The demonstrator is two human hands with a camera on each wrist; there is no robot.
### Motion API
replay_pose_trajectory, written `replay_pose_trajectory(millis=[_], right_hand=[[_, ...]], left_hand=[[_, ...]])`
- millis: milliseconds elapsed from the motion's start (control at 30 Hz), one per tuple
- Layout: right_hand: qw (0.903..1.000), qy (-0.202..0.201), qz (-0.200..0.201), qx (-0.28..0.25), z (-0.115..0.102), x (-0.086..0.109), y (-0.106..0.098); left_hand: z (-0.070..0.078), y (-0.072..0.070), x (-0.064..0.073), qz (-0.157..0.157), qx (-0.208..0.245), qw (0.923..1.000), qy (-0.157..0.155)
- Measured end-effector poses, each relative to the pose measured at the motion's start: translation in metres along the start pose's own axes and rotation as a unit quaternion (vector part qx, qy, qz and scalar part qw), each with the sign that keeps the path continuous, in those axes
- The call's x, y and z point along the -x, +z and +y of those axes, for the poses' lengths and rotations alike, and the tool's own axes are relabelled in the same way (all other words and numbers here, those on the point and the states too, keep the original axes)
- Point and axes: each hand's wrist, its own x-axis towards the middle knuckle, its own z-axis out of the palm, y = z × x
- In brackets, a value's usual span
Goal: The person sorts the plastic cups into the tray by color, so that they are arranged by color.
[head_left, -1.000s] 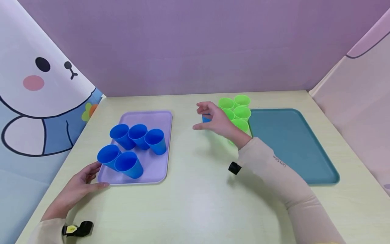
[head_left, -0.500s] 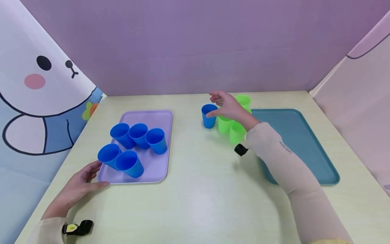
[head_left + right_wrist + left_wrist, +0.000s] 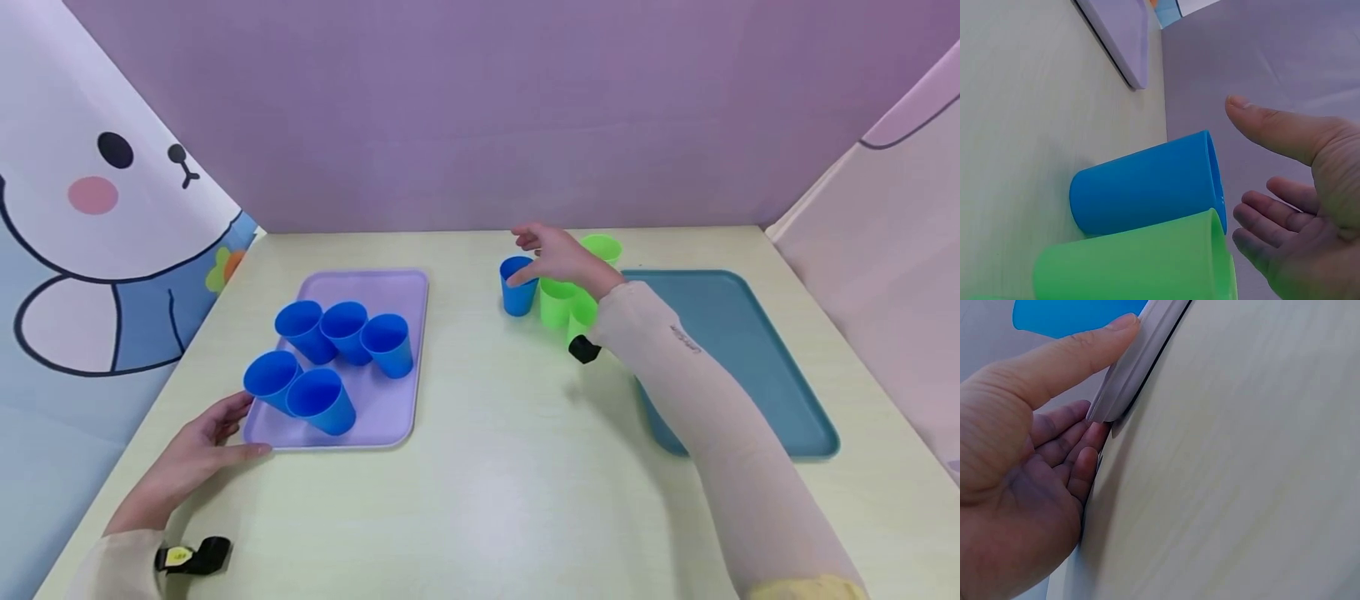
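Note:
My left hand (image 3: 197, 446) holds the near-left corner of the lilac tray (image 3: 378, 292), thumb along the front rim and fingers round the side. Several blue cups (image 3: 321, 404) stand upright on this tray. Past the middle of the table, another blue cup (image 3: 519, 298) stands upright beside several green cups (image 3: 557, 302). My right hand (image 3: 558, 254) hovers over them with thumb and fingers spread apart. In the right wrist view, there is a gap between the hand (image 3: 1297, 206) and the rim of the blue cup (image 3: 1141, 187). The right hand and forearm hide part of the green cups.
A teal tray (image 3: 720, 333) lies on the right side of the table (image 3: 480, 500), partly under the right sleeve (image 3: 705, 408). A purple backdrop (image 3: 480, 117) rises along the far table edge. A dark camera mount hangs at each wrist.
Over the second, my right hand has shifted right and slightly back, uncovering the lone blue cup. Since half a second ago it has barely moved. My left hand stays at the tray corner.

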Motion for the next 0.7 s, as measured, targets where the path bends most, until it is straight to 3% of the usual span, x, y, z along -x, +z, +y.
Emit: replay_pose_trajectory(millis=[400,700], right_hand=[[0.9935,0.033,-0.045,0.099,0.0002,-0.0081,0.0046],[0.9929,0.021,-0.033,0.112,0.0042,-0.0076,0.0034]], left_hand=[[-0.0023,0.0028,-0.0040,0.001,0.001,1.0000,0.008],[0.0010,0.0047,-0.0044,0.003,0.007,0.9998,0.018]])
